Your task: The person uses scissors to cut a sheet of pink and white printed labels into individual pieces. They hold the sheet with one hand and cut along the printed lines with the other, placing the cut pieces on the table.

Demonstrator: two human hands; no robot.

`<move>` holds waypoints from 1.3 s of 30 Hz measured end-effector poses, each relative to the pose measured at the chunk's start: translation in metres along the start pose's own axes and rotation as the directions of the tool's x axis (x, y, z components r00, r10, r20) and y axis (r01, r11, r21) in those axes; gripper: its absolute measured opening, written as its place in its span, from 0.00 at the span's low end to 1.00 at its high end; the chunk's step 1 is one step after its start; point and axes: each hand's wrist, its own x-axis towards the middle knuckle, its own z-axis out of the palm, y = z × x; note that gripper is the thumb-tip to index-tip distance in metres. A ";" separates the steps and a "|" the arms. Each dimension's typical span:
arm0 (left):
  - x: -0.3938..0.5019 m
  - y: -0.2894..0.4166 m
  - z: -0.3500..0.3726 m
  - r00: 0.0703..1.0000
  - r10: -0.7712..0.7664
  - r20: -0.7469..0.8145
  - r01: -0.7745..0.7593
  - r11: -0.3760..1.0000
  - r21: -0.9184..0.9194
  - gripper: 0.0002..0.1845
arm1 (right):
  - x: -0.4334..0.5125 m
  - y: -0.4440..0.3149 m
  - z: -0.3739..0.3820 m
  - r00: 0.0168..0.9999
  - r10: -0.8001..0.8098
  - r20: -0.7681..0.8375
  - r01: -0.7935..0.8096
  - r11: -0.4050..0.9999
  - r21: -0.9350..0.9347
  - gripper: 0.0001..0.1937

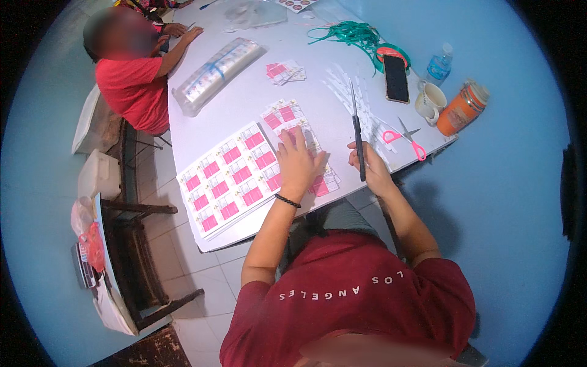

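Observation:
My left hand (pixel 298 165) lies with fingers spread over cut strips of pink-and-white printed cards (pixel 287 113), touching them and hiding some. Beside it, to the left, is a stack of uncut printed sheets (pixel 229 172) bearing rows of the same pink cards. My right hand (pixel 373 167) grips black-handled scissors (pixel 358 137) near the table's front edge, seen almost edge-on, with the blades pointing away from me. Thin white paper offcuts (pixel 364 103) lie in a loose heap beyond my right hand. A small pile of single cards (pixel 285 72) sits farther back.
Pink-handled scissors (pixel 408 140) lie spread at the right edge. Past them stand an orange flask (pixel 462 110), a mug (pixel 430 102) and a water bottle (pixel 439 66). A phone (pixel 395 79) leans by green ribbon (pixel 353 34). A plastic-wrapped bundle (pixel 218 75) lies near a seated person (pixel 133 87).

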 end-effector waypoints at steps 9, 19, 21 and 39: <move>0.009 -0.008 0.006 0.991 0.129 -0.042 -0.136 0.932 -0.337 0.45 | -0.003 0.004 0.003 1.000 -0.019 0.013 0.017 0.994 0.112 0.15; 0.013 -0.028 -0.063 0.999 0.000 -0.053 -0.024 0.891 -0.453 0.24 | -0.005 -0.004 0.005 1.000 -0.016 -0.011 0.018 0.982 0.189 0.12; 0.007 -0.043 -0.093 0.994 -0.101 -0.045 0.065 0.863 -0.501 0.19 | -0.005 -0.003 0.007 0.999 -0.035 0.016 0.032 0.980 0.196 0.12; -0.065 -0.134 -0.136 0.989 0.071 -0.127 -0.045 0.978 0.203 0.15 | -0.013 -0.010 0.046 0.750 0.478 0.457 -0.624 0.741 0.249 0.30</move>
